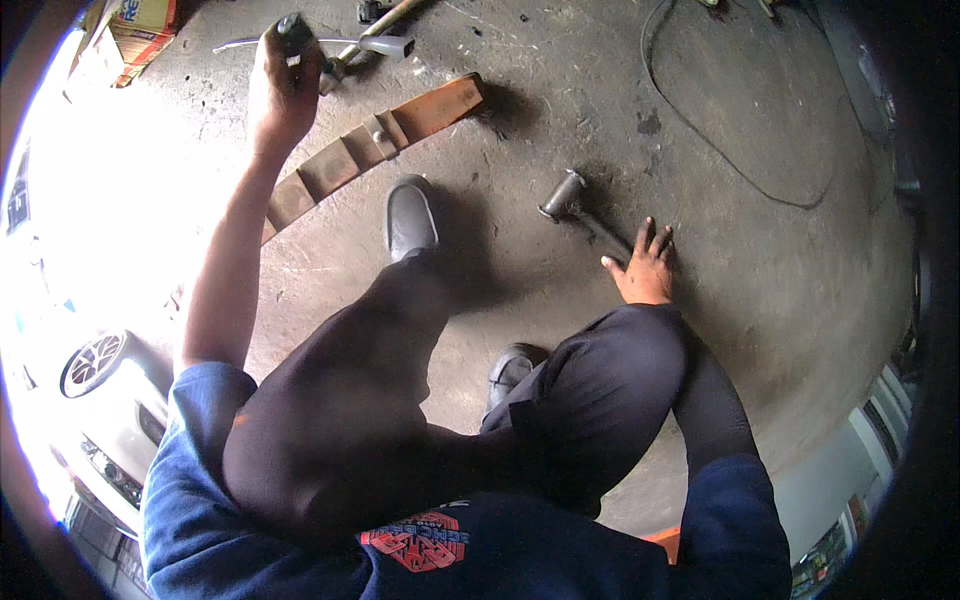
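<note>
At the upper left, my left hand (285,95) is closed around a dark, rounded object (291,36) whose kind I cannot make out. A thin metal rod (235,45) shows to the left of that hand, and a grey handle (387,46) to its right; whether they join is hidden. My right hand (648,270) has its fingers spread over the handle of a hammer (563,197) with a thick metal head. The hammer lies on the floor, its handle end covered by the hand. Between my hands is a rusty, orange-brown leaf spring (335,163) with clamps across it.
My grey shoes (411,220) rest on the stained concrete floor (560,100). A dark cable (700,140) curves over the floor at the upper right. A cardboard box (143,35) stands at the far left. A white car (110,420) is at the left edge, in strong glare.
</note>
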Tool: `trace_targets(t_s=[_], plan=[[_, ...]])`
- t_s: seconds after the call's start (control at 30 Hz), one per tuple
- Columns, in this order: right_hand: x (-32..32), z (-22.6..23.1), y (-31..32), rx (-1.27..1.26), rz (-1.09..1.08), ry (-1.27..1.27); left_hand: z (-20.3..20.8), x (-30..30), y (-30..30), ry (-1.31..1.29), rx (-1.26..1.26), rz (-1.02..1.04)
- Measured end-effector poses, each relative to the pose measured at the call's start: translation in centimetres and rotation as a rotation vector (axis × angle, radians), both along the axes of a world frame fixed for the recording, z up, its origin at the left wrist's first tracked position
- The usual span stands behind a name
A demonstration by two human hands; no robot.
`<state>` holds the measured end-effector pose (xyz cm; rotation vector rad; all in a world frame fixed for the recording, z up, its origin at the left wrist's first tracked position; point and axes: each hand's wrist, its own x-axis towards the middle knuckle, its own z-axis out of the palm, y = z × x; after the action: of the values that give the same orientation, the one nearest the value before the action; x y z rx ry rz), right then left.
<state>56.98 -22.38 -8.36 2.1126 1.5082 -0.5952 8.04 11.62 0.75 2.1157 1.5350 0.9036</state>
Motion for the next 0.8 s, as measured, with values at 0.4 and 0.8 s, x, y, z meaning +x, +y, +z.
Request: trace_targets(t_s=[0.4, 0.8], plan=[[0.8, -0.6, -0.7, 0.031, 0.051, 0.036, 3.1, 13.2, -7.0, -0.045, -0.252, -0.244], [0.7, -0.5, -0.7, 0.044, 0.012, 0.065, 2.0, 13.8, -7.3, -0.023, -0.281, -0.256]])
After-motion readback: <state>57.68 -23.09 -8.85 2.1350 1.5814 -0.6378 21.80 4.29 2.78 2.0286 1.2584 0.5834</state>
